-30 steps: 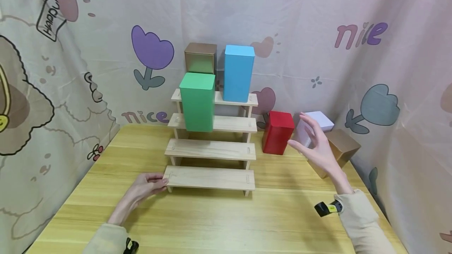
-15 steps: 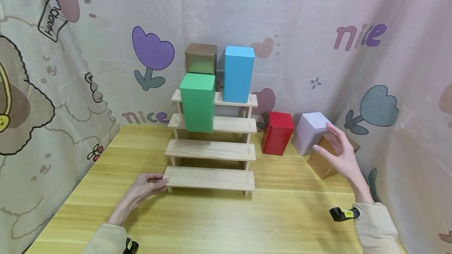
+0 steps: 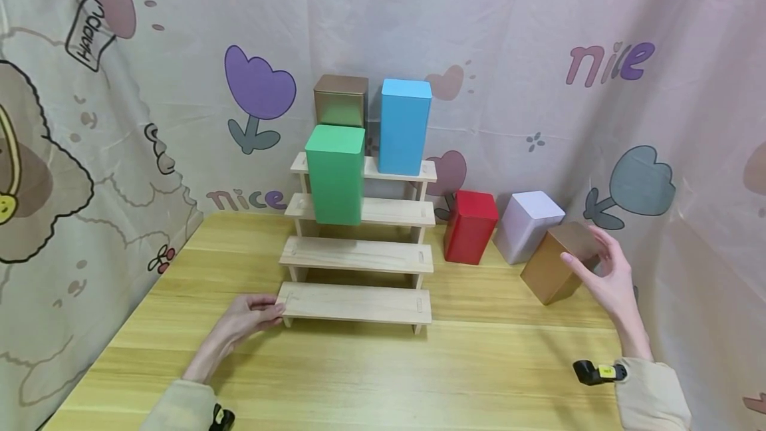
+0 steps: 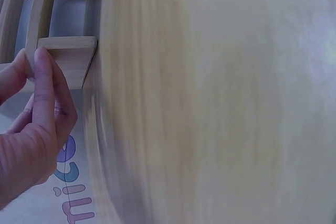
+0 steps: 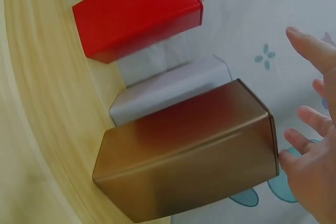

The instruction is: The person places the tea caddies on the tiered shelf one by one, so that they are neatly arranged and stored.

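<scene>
My left hand (image 3: 248, 318) pinches the left end of the lowest step of a pale wooden tiered stand (image 3: 356, 302); in the left wrist view, thumb and forefinger lie on either side of the board (image 4: 44, 11). My right hand (image 3: 610, 275) is at the top of a gold-brown box (image 3: 552, 271), thumb and fingers spread apart. In the right wrist view, the thumb stands clear of the box (image 5: 184, 150), and whether a fingertip touches its top edge I cannot tell. On the stand are a green box (image 3: 335, 178), a blue box (image 3: 404, 128) and a bronze box (image 3: 341, 98).
A red box (image 3: 471, 228) and a pale lilac box (image 3: 526, 228) stand on the wooden table (image 3: 479, 364), left of the gold-brown one. Printed cloth (image 3: 497, 32) hangs behind and at both sides. The stand's two lower steps bear no boxes.
My right hand has moved right and down, from in front of the lilac box to the top of the gold-brown box. The left hand keeps its place on the stand.
</scene>
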`<state>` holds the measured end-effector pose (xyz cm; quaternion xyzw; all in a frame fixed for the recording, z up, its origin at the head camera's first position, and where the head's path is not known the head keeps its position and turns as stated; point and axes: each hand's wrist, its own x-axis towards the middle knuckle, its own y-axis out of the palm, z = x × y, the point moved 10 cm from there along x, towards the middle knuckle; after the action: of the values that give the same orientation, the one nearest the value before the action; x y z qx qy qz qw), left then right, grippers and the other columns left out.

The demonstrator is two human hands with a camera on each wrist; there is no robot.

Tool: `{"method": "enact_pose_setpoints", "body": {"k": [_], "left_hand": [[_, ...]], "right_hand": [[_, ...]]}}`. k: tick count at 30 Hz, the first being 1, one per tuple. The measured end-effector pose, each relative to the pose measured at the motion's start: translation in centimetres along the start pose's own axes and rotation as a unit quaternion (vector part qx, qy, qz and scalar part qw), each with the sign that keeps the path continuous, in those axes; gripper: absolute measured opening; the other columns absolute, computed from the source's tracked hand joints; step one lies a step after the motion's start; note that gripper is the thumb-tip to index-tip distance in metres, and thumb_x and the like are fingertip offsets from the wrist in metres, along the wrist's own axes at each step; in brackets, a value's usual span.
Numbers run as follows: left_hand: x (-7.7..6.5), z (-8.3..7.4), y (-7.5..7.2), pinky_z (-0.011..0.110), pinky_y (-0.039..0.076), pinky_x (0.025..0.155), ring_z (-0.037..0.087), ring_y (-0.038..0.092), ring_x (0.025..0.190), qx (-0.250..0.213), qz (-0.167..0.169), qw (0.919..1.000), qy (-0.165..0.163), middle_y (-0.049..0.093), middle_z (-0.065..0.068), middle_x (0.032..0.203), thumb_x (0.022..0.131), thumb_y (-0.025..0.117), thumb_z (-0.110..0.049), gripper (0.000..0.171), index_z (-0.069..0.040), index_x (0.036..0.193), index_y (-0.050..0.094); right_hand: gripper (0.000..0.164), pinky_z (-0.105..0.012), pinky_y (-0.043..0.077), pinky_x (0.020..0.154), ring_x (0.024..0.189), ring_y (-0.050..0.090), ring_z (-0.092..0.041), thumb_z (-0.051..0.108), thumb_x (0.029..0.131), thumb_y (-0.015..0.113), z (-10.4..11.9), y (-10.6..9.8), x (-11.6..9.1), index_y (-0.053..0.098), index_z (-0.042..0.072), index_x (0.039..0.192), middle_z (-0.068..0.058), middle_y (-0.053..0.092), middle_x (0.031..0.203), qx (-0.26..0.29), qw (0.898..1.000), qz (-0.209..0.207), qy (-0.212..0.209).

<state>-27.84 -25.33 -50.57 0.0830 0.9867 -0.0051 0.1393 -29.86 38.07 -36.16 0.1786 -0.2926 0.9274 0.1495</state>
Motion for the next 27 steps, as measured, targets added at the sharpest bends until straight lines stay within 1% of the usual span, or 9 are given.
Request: {"method": "enact_pose_setpoints", "body": {"k": [3,6,7,11,15,18,22,24,27], "left_hand": [[0.0,0.0,-0.1,0.018,0.065,0.084,0.008,0.069,0.085,-0.004,-0.002,1.0000,-0.002,0.065,0.007,0.098,0.096,0.061,0.004,0.059,0.031,0.137,0.028],[0.0,0.0,-0.1,0.019,0.065,0.084,0.008,0.069,0.085,-0.002,-0.003,1.0000,-0.002,0.065,0.007,0.099,0.096,0.061,0.005,0.058,0.030,0.137,0.028],[0.0,0.0,-0.1,0.019,0.065,0.083,0.008,0.069,0.085,0.000,-0.004,1.0000,-0.003,0.065,0.007,0.099,0.096,0.060,0.005,0.058,0.030,0.137,0.028],[0.0,0.0,-0.1,0.019,0.065,0.083,0.008,0.068,0.085,0.009,-0.011,0.9999,-0.002,0.065,0.009,0.099,0.097,0.059,0.005,0.056,0.030,0.136,0.030],[0.0,0.0,-0.1,0.018,0.065,0.083,0.008,0.068,0.085,0.016,-0.013,0.9998,-0.001,0.065,0.009,0.099,0.097,0.059,0.005,0.054,0.030,0.136,0.031],[0.0,0.0,0.0,0.018,0.065,0.083,0.008,0.068,0.085,0.016,-0.012,0.9998,-0.001,0.064,0.008,0.100,0.097,0.059,0.005,0.054,0.030,0.136,0.031],[-0.1,-0.1,0.0,0.018,0.064,0.083,0.008,0.068,0.085,0.013,-0.011,0.9999,0.000,0.063,0.008,0.101,0.097,0.059,0.004,0.055,0.030,0.136,0.030],[-0.1,-0.1,0.0,0.018,0.064,0.083,0.008,0.068,0.085,0.010,-0.011,0.9999,0.000,0.063,0.008,0.101,0.097,0.059,0.004,0.056,0.030,0.137,0.030],[-0.1,-0.1,0.0,0.018,0.064,0.083,0.007,0.068,0.085,0.007,-0.010,0.9999,0.001,0.063,0.008,0.100,0.097,0.059,0.005,0.056,0.030,0.137,0.029]], "right_hand": [[0.076,-0.020,0.013,0.133,0.153,0.027,-0.020,0.021,0.095,0.070,-0.6,-0.1,-0.1,0.029,0.024,0.158,-0.001,0.031,0.164,-0.008,1.000,-0.005,0.018],[0.075,-0.046,0.009,0.136,0.154,0.025,-0.023,0.024,0.095,0.070,-1.2,-0.3,-0.1,0.030,0.021,0.158,-0.008,0.029,0.165,-0.011,0.999,-0.015,0.033],[0.075,-0.051,0.009,0.135,0.154,0.024,-0.024,0.024,0.094,0.070,-1.4,-0.4,-0.1,0.030,0.020,0.158,-0.010,0.029,0.165,-0.011,0.999,-0.019,0.037],[0.075,-0.059,0.013,0.132,0.155,0.019,-0.030,0.024,0.093,0.071,-2.0,-0.6,0.0,0.033,0.013,0.157,-0.016,0.028,0.164,-0.010,0.998,-0.037,0.053],[0.073,-0.058,0.015,0.132,0.156,0.017,-0.033,0.026,0.093,0.070,-2.9,-0.7,0.0,0.035,0.009,0.155,-0.014,0.023,0.167,-0.019,0.995,-0.059,0.081],[0.070,-0.056,0.018,0.132,0.156,0.018,-0.031,0.026,0.094,0.070,-3.7,-0.9,0.2,0.038,0.008,0.153,-0.011,0.021,0.168,-0.015,0.992,-0.077,0.099],[0.067,-0.051,0.025,0.131,0.152,0.027,-0.026,0.025,0.093,0.071,-4.5,-0.9,0.5,0.043,0.008,0.151,-0.011,0.028,0.164,0.006,0.988,-0.101,0.115],[0.066,-0.046,0.029,0.131,0.147,0.033,-0.021,0.025,0.092,0.072,-4.9,-0.9,0.5,0.045,0.008,0.150,-0.010,0.031,0.161,0.013,0.986,-0.111,0.123],[0.065,-0.026,0.038,0.125,0.129,0.044,-0.011,0.027,0.092,0.073,-5.5,-0.7,0.5,0.046,0.010,0.149,-0.003,0.039,0.149,0.020,0.982,-0.121,0.142]]}}
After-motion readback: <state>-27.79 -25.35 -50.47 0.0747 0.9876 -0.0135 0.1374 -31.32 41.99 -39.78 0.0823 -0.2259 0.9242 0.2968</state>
